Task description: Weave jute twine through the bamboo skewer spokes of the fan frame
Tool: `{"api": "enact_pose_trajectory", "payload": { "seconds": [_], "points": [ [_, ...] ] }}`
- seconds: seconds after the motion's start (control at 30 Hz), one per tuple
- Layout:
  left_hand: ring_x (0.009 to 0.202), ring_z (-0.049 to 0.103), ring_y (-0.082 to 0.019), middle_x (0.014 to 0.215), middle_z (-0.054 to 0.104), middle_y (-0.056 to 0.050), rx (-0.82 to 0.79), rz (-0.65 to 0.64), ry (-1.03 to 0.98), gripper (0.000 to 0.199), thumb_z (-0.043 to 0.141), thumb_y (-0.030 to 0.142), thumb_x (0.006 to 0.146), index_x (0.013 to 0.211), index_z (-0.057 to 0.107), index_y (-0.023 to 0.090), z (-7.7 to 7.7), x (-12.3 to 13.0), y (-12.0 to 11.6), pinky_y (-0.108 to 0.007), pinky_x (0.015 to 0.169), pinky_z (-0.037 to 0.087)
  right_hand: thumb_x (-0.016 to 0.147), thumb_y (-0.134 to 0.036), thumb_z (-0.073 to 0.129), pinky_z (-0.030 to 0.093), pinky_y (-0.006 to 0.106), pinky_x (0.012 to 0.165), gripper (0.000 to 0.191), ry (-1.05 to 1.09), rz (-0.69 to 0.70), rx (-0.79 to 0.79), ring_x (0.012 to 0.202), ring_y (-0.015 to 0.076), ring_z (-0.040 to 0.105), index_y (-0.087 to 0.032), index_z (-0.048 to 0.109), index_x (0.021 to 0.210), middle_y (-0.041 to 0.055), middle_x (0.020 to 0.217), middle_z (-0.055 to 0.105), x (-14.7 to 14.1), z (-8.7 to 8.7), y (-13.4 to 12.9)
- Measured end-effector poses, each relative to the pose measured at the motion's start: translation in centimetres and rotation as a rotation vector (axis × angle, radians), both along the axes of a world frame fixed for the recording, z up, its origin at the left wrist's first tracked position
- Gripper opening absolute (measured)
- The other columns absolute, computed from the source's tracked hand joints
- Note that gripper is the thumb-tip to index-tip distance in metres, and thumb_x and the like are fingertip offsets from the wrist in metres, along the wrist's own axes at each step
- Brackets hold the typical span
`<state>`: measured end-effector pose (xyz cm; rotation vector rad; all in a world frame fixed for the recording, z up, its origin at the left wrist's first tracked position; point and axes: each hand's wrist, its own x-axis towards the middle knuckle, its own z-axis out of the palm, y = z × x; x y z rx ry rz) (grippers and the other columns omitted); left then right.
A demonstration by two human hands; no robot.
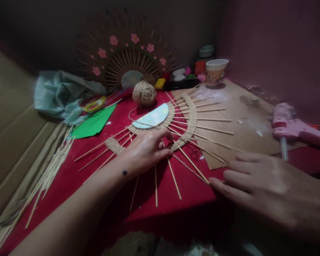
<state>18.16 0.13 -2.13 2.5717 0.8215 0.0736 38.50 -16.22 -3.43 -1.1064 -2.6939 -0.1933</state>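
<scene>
A half-round fan of thin wooden sticks [216, 120] lies on the red cloth, with twine woven through the sticks in curved bands [192, 117]. At its center is a pale half-disc [152, 116]. My left hand [146, 149] reaches across the fan, thumb and fingers closed on the woven edge; the palm hides some of the band. My right hand [258, 186] is at the right, its fingers bent around a loop of twine [189, 168] that runs back to the band. The index fingertip is by a stick's end; the grip itself is partly hidden.
Behind the fan sit a twine ball [144, 93] and a finished flowered fan [128, 46]. A paper cup [214, 72] and pink glue gun [296, 126] stand right. Loose sticks [46, 170], green paper [94, 122], scissors [94, 104] and pale cloth [61, 92] lie left.
</scene>
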Motion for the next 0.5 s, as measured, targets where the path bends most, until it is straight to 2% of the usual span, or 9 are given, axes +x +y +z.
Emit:
{"api": "enact_pose_trajectory", "payload": {
  "seconds": [0.07,0.17,0.27,0.4,0.5],
  "points": [
    [0.071,0.05,-0.012,0.081,0.058,-0.001,0.064,-0.025,-0.013,0.018,0.059,0.025,0.081,0.099,0.061,0.021,0.0,0.1,-0.4,-0.025,0.063,0.036,0.09,-0.009,0.029,0.034,0.034,0.056,0.036,-0.006,-0.008,0.007,0.056,0.0175,0.048,-0.011,0.064,0.095,0.0072,0.066,0.06,0.0,-0.2,-0.2],
    [0.078,0.051,-0.014,0.09,0.058,-0.003,0.149,-0.093,-0.038,0.012,0.054,0.02,0.084,0.093,0.062,0.02,-0.2,0.1,-0.8,-0.026,0.068,0.038,0.09,-0.007,0.03,0.035,0.034,0.056,0.034,-0.001,-0.021,0.045,0.057,0.0174,0.05,-0.008,0.063,0.099,0.0069,0.066,0.06,0.1,-0.4,-0.3],
    [0.08,0.052,-0.014,0.091,0.059,-0.004,0.15,-0.151,-0.052,0.011,0.053,0.017,0.085,0.09,0.062,0.019,-0.5,0.1,-0.7,-0.027,0.07,0.039,0.091,-0.007,0.03,0.035,0.034,0.058,0.034,-0.003,-0.04,0.08,0.059,0.0174,0.052,-0.008,0.063,0.098,0.0066,0.067,0.061,0.4,-0.4,0.0],
    [0.079,0.052,-0.014,0.09,0.059,-0.003,0.128,-0.163,-0.065,0.013,0.052,0.015,0.085,0.094,0.062,0.019,-0.7,0.1,-0.5,-0.027,0.071,0.04,0.091,-0.009,0.033,0.033,0.033,0.058,0.03,0.011,-0.05,0.176,0.06,0.0168,0.051,-0.008,0.061,0.102,0.0057,0.068,0.06,0.9,-0.7,0.8],
    [0.079,0.052,-0.013,0.09,0.059,-0.002,0.124,-0.159,-0.068,0.016,0.052,0.013,0.084,0.095,0.06,0.02,-0.7,0.1,-0.5,-0.027,0.071,0.039,0.09,-0.009,0.035,0.029,0.031,0.056,0.027,0.016,-0.131,0.224,0.056,0.0143,0.048,-0.011,0.061,0.093,0.0035,0.065,0.057,1.1,-0.7,1.6]
  ]
}}
